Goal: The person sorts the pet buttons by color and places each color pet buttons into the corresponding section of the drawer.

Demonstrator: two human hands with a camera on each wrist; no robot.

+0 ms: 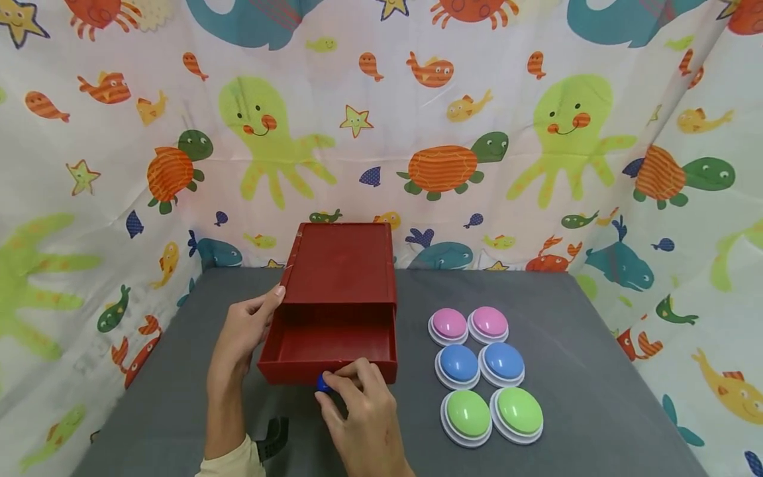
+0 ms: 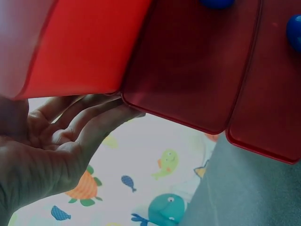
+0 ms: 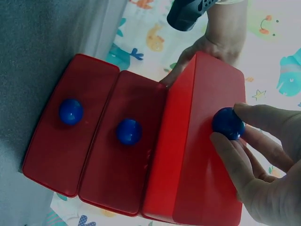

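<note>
A dark red box of drawers (image 1: 346, 262) stands on the table with its top drawer (image 1: 292, 372) pulled out. The inside of that drawer is bare. My right hand (image 1: 369, 417) pinches the round blue knob (image 3: 228, 123) on the drawer's front between thumb and fingers. Against the left side of the box rests my left hand (image 1: 241, 334), its fingers extended along the wall near the front edge. Below the pulled-out one, two closed drawers show in the right wrist view, each with a blue knob, the middle knob (image 3: 129, 132) and the bottom knob (image 3: 71, 111).
Right of the box, several dome buttons on white bases stand in pairs: pink buttons (image 1: 449, 324), blue buttons (image 1: 459, 364) and green buttons (image 1: 468, 414). The grey table (image 1: 560, 331) meets a curtain (image 1: 369, 192) printed with sea animals at the back and sides.
</note>
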